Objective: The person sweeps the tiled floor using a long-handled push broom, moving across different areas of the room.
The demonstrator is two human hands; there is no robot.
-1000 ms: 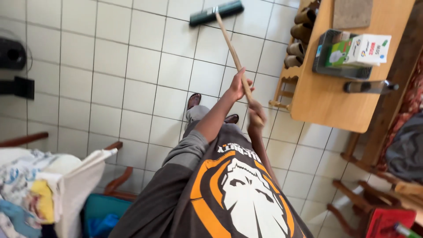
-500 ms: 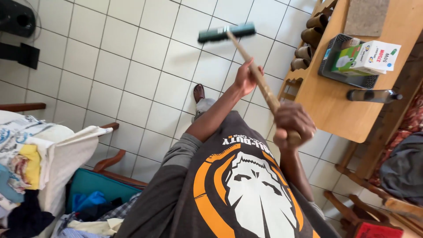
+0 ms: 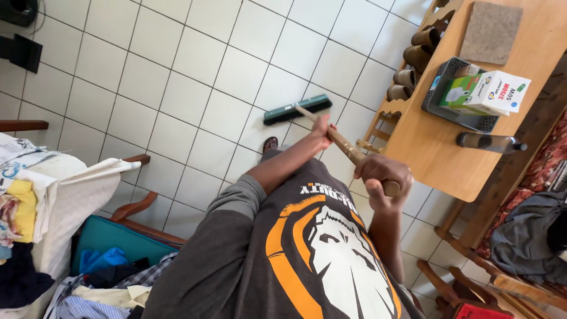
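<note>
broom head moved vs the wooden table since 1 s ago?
Yes. The broom head has come back toward the person's foot and now lies level with the near end of the wooden table; earlier it sat out beyond the table's far end.

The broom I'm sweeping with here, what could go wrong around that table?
The broom, held by the left hand and right hand, swings close to the wooden table. Its handle end might knock the bottle lying near the table's edge. The brush head could also catch the shoes racked alongside.
</note>
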